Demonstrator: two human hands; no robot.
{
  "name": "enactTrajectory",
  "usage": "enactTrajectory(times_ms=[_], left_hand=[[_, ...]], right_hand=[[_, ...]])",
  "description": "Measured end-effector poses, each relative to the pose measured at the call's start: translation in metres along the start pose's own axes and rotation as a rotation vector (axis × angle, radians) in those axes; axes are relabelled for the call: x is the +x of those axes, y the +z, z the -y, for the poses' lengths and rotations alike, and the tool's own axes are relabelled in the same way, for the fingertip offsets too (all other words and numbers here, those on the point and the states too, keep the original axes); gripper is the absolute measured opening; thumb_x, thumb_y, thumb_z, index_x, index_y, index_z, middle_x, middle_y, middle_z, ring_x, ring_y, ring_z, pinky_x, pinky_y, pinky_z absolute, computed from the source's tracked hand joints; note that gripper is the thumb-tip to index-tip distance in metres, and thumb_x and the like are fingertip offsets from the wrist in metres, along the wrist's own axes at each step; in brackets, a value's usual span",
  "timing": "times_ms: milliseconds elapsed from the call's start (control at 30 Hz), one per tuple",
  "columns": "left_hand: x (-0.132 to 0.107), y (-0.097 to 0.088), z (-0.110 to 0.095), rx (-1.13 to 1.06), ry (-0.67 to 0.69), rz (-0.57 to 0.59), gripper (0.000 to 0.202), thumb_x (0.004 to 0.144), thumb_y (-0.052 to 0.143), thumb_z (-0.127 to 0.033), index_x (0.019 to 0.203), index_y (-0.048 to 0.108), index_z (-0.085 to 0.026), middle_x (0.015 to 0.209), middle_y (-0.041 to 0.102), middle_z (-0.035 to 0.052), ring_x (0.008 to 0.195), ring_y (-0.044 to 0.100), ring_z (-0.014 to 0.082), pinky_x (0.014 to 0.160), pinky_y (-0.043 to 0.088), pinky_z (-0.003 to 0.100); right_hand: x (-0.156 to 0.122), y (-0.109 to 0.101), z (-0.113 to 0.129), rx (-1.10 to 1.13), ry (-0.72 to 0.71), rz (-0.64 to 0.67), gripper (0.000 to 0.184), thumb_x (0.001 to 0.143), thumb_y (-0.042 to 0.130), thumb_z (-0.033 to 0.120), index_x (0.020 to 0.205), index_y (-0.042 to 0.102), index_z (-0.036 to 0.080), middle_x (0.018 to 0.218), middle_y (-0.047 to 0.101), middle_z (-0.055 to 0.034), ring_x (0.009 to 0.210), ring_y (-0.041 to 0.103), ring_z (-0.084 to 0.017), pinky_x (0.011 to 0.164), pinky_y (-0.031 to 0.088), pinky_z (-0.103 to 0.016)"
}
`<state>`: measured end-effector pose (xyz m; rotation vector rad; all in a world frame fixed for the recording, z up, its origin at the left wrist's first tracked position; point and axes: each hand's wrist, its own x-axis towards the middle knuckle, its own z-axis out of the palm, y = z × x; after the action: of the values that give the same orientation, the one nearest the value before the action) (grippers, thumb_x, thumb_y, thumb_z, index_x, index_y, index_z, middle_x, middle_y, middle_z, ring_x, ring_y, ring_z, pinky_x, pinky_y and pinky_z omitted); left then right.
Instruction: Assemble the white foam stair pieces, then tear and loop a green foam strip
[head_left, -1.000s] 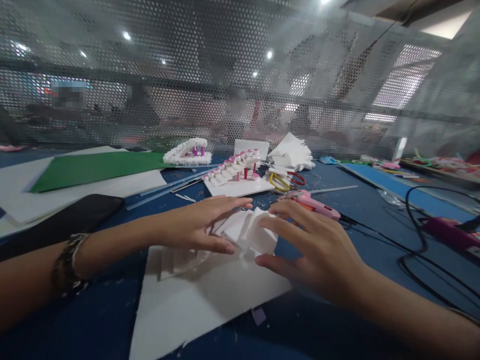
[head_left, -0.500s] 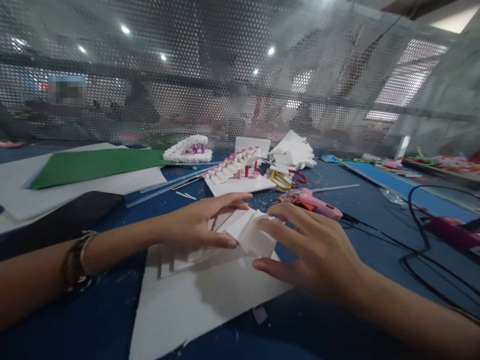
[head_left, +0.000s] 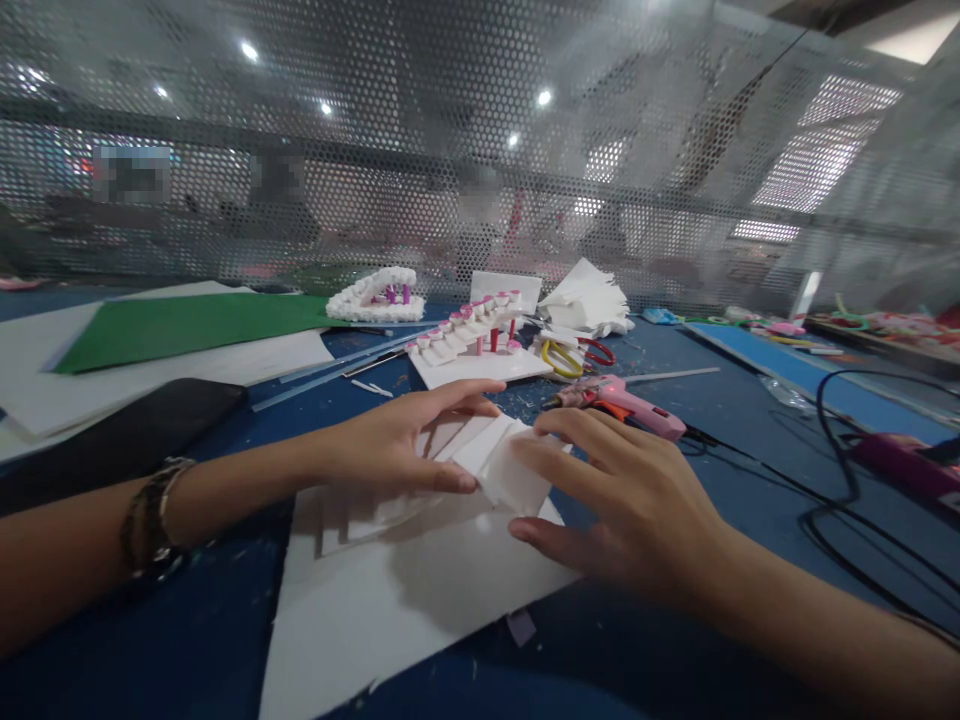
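Uneven pressure may skew the paper steps

Your paper steps (head_left: 517, 475) sit over the far part of the white board (head_left: 375, 640), between your 2 hands. Your left hand (head_left: 397, 440) cups them, its thumb along the near side and its fingers arched over the far side; you can't tell from here how hard it squeezes. Your right hand (head_left: 637, 490) is loosely spread, with its forefinger against the right end of the steps and its thumb apart from the forefinger.

With only that fingertip pressing, the end piece could tilt or slide if your left hand let the rest shift. Too firm a push might crease it, as the sheet looks thin.

Watch the pink glue gun (head_left: 645, 412) lying just beyond your right fingers: its nozzle points left, and if it is hot (no telling by eye), a careless reach could burn you. The black cable (head_left: 817, 490) loops near your right forearm; snagging it might drag something across the blue table (head_left: 202, 640).
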<state>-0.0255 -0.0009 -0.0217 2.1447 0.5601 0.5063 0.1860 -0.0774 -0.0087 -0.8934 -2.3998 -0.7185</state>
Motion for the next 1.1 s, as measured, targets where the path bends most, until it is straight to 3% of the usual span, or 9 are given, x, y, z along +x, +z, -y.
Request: enactTrajectory(times_ms=[333,767,833,933,1100], left_hand=[[0.0000,0.0003,-0.0022,0.056,0.025,-0.016,0.076,0.072,0.063,-0.039,0.134,0.024,-0.021,0.127,0.046,0.0095,0.116,0.043,0.0224,0.095,0.034,0.032],[0.0010,0.0002,-0.0019,0.023,0.036,-0.013,0.076,0.071,0.064,-0.037,0.133,0.023,-0.020,0.126,0.046,0.0094,0.115,0.044,0.0222,0.094,0.035,0.031],[0.0012,-0.0010,-0.0031,0.030,0.033,-0.016,0.076,0.071,0.063,-0.036,0.133,0.023,-0.019,0.125,0.047,0.0096,0.116,0.044,0.0226,0.095,0.034,0.032],[0.0018,-0.0016,-0.0047,0.021,0.032,-0.022,0.074,0.071,0.062,-0.035,0.132,0.024,-0.019,0.125,0.047,0.0095,0.117,0.043,0.0233,0.095,0.033,0.033],[0.0022,0.0016,-0.0057,-0.008,0.034,-0.010,0.073,0.070,0.062,-0.034,0.131,0.025,-0.020,0.125,0.047,0.0094,0.116,0.044,0.0243,0.095,0.033,0.035]], right_hand=[[0.0014,0.0006,0.0004,-0.012,-0.031,-0.016,0.041,0.087,0.038,0.045,0.082,0.064,0.014,0.084,0.064,-0.0100,0.061,0.054,-0.014,0.054,0.041,-0.027],[0.0020,0.0015,-0.0003,-0.071,-0.079,-0.024,0.037,0.083,0.043,0.048,0.081,0.062,0.016,0.083,0.064,-0.0084,0.068,0.055,-0.016,0.058,0.042,-0.027],[0.0023,0.0007,-0.0009,-0.138,-0.123,-0.043,0.031,0.083,0.047,0.042,0.086,0.061,0.015,0.085,0.065,-0.0092,0.076,0.056,-0.019,0.064,0.043,-0.031],[0.0041,0.0002,-0.0015,-0.224,-0.173,-0.084,0.018,0.085,0.044,0.022,0.086,0.061,0.015,0.085,0.066,-0.0077,0.081,0.057,-0.018,0.072,0.043,-0.032],[0.0071,0.0013,-0.0010,-0.263,-0.281,-0.145,0.019,0.084,0.043,0.009,0.083,0.062,0.014,0.080,0.068,-0.0038,0.072,0.059,-0.015,0.069,0.045,-0.029]])
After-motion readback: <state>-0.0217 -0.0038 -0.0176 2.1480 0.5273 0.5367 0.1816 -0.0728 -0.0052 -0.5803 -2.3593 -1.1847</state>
